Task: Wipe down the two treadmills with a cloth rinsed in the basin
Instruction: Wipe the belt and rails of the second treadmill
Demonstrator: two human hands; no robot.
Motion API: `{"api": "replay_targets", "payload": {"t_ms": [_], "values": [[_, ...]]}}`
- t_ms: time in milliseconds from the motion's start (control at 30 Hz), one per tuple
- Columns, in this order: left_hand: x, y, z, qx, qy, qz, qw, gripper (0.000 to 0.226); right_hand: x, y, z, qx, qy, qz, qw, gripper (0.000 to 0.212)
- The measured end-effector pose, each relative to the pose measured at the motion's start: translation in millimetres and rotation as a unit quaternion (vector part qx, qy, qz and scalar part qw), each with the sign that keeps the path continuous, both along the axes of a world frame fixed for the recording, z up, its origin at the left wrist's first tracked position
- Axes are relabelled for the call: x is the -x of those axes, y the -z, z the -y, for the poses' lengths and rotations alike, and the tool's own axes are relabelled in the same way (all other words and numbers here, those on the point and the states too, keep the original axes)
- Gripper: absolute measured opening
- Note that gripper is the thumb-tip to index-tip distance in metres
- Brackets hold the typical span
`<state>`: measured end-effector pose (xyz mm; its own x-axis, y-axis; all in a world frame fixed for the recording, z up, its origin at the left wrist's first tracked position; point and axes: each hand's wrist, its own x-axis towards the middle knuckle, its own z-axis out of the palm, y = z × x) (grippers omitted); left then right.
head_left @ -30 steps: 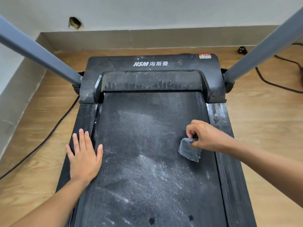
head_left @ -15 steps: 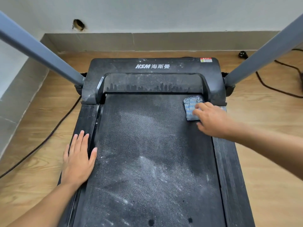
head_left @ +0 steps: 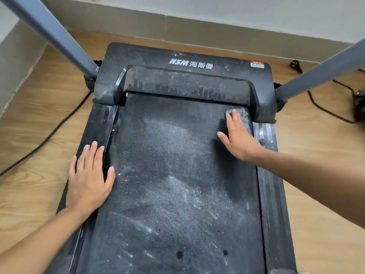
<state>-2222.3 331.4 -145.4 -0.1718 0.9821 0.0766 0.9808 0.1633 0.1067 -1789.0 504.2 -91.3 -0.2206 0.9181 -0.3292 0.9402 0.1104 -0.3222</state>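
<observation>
The right hand (head_left: 240, 137) lies flat with its fingers straight and close together and the thumb held out to the side, pressing the cloth (head_left: 244, 115) down onto the belt (head_left: 177, 175). The cloth is a grey-blue wad, mostly covered by the fingers. It sits on the belt just below the motor cover (head_left: 177, 56), tight against the cover's right-hand corner. It touches the belt's edge by the right side rail (head_left: 265, 135), which runs back from that same corner.

The left hand (head_left: 88, 178) is also flat, fingers straight and side by side, thumb spread. It holds nothing. It rests well back from the motor cover, on the left side rail (head_left: 98, 123), with the thumb reaching onto the belt.

The treadmill (head_left: 272, 224) is black. Pale dust (head_left: 177, 186) streaks the belt from just below the motor cover back toward the person, and the cover itself is dusty, with white HSM lettering (head_left: 190, 64) and a small red label (head_left: 257, 64) at its right end. Two grey uprights (head_left: 53, 34) rise from the cover's two ends.

A black cable (head_left: 49, 135) trails over the wooden floor (head_left: 29, 115) left of the cover, and another cable (head_left: 324, 107) and a plug (head_left: 295, 65) lie to its right. A grey skirting board (head_left: 197, 26) runs behind the cover.
</observation>
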Motion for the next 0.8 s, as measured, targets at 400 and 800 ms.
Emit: {"api": "replay_targets", "payload": {"t_ms": [400,800], "values": [[12.4,2.5,-43.1,0.005,-0.014,0.040,0.999,0.073,22.2,39.5,-32.1,-0.115,0.234,-0.019,0.965,0.076],[14.6,3.6,-45.5,0.003,0.001,0.014,1.000,0.069,236.2,27.5,-51.0,-0.051,0.311,-0.161,0.935,0.109]]}}
